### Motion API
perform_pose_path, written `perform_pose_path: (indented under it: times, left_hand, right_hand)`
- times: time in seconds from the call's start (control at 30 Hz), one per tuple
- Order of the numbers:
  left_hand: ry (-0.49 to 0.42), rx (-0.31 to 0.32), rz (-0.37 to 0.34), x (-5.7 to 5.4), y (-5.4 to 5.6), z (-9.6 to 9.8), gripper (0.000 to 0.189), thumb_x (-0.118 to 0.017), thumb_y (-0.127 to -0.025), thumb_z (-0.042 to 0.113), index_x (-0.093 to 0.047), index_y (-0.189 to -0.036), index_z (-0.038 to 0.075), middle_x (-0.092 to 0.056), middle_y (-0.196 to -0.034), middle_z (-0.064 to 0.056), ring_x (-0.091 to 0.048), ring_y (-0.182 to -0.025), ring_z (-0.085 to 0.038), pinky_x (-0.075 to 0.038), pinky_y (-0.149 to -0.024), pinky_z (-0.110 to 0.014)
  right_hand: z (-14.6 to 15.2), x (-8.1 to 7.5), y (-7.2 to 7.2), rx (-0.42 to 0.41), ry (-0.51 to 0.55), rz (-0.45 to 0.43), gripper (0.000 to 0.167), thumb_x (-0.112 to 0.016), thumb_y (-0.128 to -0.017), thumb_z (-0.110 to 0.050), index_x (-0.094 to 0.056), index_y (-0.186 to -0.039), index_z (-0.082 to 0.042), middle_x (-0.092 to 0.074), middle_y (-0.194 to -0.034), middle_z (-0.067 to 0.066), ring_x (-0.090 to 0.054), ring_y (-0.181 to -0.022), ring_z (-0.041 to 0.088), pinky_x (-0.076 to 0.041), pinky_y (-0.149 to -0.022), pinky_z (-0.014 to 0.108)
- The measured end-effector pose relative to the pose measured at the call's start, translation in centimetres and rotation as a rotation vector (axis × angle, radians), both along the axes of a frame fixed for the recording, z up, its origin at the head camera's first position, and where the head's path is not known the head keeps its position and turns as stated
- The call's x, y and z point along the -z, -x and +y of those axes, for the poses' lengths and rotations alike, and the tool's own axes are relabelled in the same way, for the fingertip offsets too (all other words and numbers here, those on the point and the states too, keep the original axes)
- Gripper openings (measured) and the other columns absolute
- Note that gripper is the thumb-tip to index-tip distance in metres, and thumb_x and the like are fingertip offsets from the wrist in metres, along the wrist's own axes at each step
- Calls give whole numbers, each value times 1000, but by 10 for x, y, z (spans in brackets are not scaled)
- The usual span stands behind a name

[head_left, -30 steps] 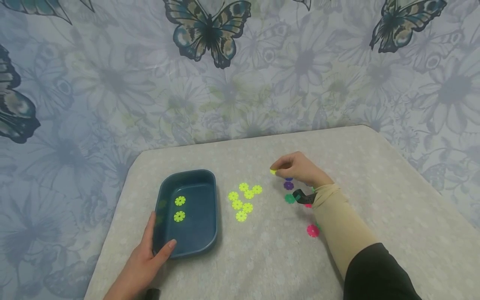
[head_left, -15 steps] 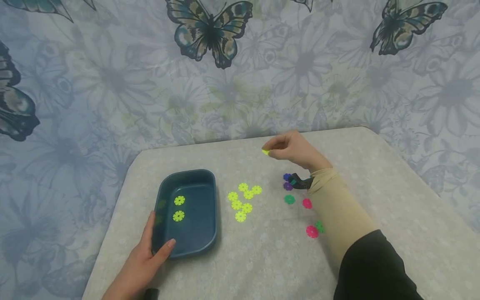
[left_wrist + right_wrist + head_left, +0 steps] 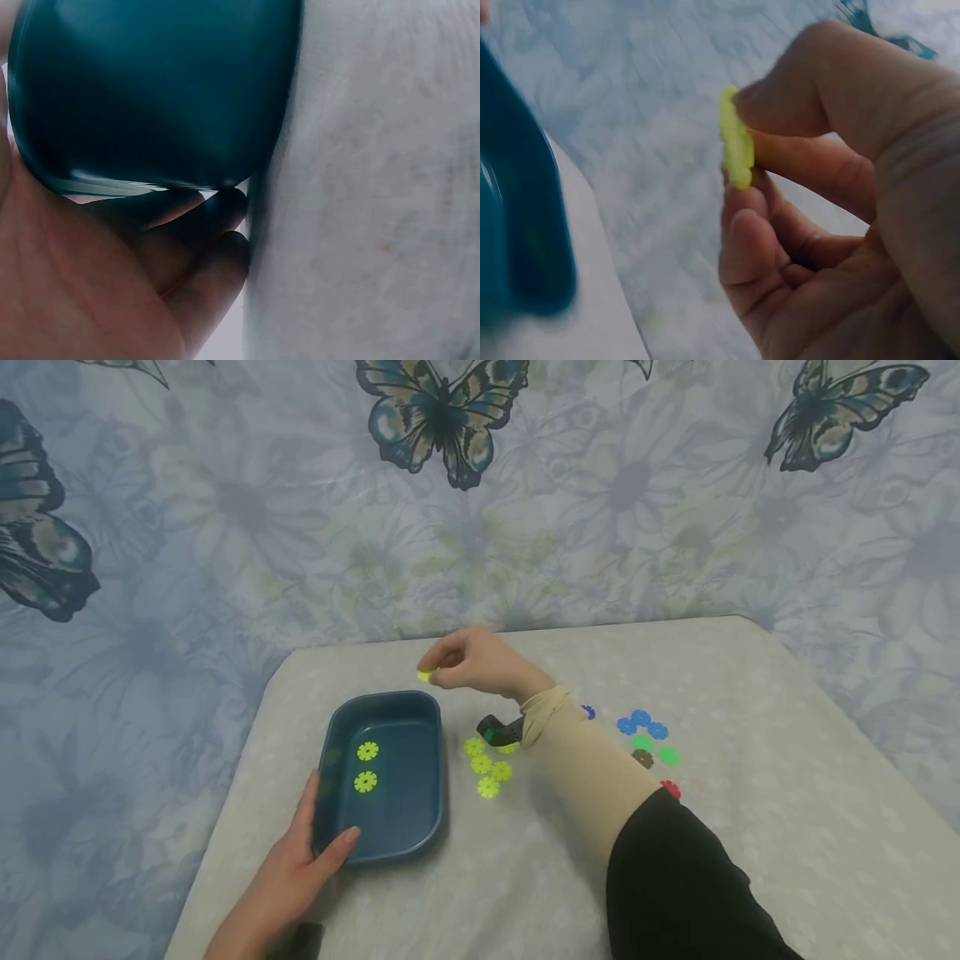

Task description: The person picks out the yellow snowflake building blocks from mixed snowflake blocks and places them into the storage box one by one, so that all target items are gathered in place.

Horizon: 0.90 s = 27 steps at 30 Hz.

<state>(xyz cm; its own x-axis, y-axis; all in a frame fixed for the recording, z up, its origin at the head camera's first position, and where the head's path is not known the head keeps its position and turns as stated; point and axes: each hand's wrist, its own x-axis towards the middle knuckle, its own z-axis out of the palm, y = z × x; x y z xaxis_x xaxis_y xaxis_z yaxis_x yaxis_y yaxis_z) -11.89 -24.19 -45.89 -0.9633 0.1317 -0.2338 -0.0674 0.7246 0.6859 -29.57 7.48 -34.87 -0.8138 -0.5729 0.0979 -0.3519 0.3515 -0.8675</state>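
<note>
In the head view, a dark teal tray (image 3: 441, 785) stands on the left of the table. My left hand (image 3: 285, 877) grips its near left corner, thumb over the rim; the left wrist view shows the fingers (image 3: 202, 255) bent against the outside wall. Two yellow notched discs (image 3: 365, 782) lie on the tray floor. Beyond the tray's far right corner, raised above the table, my right hand (image 3: 487, 664) pinches another yellow notched disc (image 3: 737, 139) between thumb and fingers. Several more yellow discs (image 3: 481, 765) lie to the right of the tray, partly hidden by the right wrist.
Loose discs lie further right: several blue ones (image 3: 641, 718), green ones (image 3: 669, 756), a brown one (image 3: 642, 759) and a red one (image 3: 670, 789) partly covered by the sleeve (image 3: 675, 877). A butterfly-patterned wall (image 3: 480, 552) rises behind the cloth-covered table (image 3: 787, 735).
Holding its yellow disc, my right hand has lifted and travelled left from above the coloured discs to near the tray. My left hand has stayed on the tray.
</note>
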Motion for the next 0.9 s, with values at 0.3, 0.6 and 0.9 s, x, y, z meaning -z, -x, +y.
perform_pose_path:
  times: [0.3, 0.6, 0.9]
  left_hand:
    - [-33, 7, -38, 0, 2, -4, 107, -55, -99, 65, 24, -161, 29, 3, -173, -19, -13, -155, -50, -21, -117, -74]
    - [-45, 24, -21, -3, 6, -4, 105, -54, -101, 62, 22, -163, 24, 4, -172, -20, -12, -156, -50, -19, -118, -73]
    - [-73, 25, 0, -1, 3, -6, 103, -55, -102, 59, 20, -164, 25, 1, -172, -21, -12, -156, -49, -18, -118, -73]
  right_hand:
    - [-95, 4, -13, -165, 37, 29, 21, -73, -92, -13, -80, -111, -18, -75, -111, -7, -69, -103, 7, -58, -86, 25]
    - [-134, 44, -9, -165, -106, 92, 21, -73, -91, -12, -79, -112, -13, -77, -104, -5, -67, -93, 5, -55, -77, 17]
    - [-145, 81, -3, -80, -184, 17, 20, -77, -90, -14, -79, -109, -11, -76, -98, -4, -69, -83, 5, -57, -72, 18]
